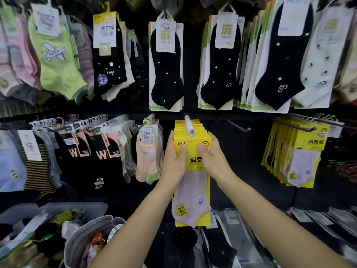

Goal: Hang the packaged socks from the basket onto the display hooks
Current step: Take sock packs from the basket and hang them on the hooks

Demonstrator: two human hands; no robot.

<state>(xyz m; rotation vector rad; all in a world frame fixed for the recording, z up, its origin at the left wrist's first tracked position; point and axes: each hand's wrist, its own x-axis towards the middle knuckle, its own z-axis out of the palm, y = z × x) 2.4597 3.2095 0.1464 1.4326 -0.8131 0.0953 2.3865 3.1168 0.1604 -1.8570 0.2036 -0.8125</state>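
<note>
Both hands grip the yellow sock packs (pixel 193 165) hanging on a white-tipped display hook (pixel 188 125) at the middle of the lower row. The left hand (pixel 174 161) curls round the left edge with its thumb pressed on the front card. The right hand (pixel 213 158) does the same on the right edge, its fingers wrapped behind the stack. A pale lilac sock on the front pack hangs down between the forearms. Just beside the left hand hangs a peach sock pack (pixel 147 161). To the right a bare hook (pixel 236 126) juts out, with more yellow packs (pixel 303 149) beyond it. Black ankle socks (pixel 166 70) hang close above. The grey basket (pixel 58 207) of mixed packs sits at lower left, well apart from the hands.
</note>
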